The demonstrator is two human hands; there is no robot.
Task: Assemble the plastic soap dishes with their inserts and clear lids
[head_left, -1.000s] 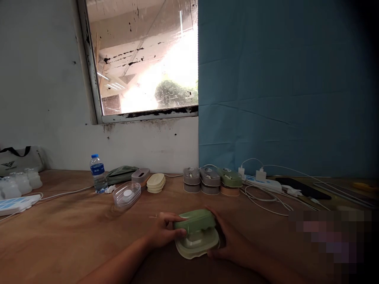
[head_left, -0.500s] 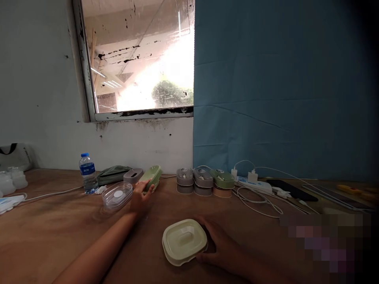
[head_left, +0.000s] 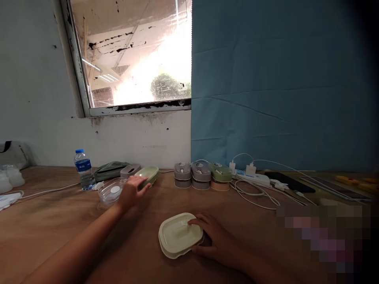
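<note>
A cream plastic lid (head_left: pixel 174 238) with rounded corners and a raised middle lies on the table before me. My right hand (head_left: pixel 214 240) grips its right side, index finger on top and thumb at the near right edge. Farther off, my left hand (head_left: pixel 132 192) has its fingers apart, slightly blurred, beside a light green container (head_left: pixel 152 175). The fingertips overlap the container's near left side; whether they touch it I cannot tell. A clear plastic container (head_left: pixel 104 193) with a white round spot sits just left of that hand, partly covered by it.
Behind them are a grey container (head_left: pixel 126 170), a dark green pouch (head_left: pixel 109 170) and a water bottle (head_left: pixel 84 169). Several stacked lunch boxes (head_left: pixel 201 175) stand against the wall. A power strip (head_left: pixel 257 179), cables and a black phone (head_left: pixel 288 182) lie on the right.
The green container has gone from tilted to lying flatter. My left hand has drawn back slightly to the left. My right index finger has come onto the top of the cream lid.
</note>
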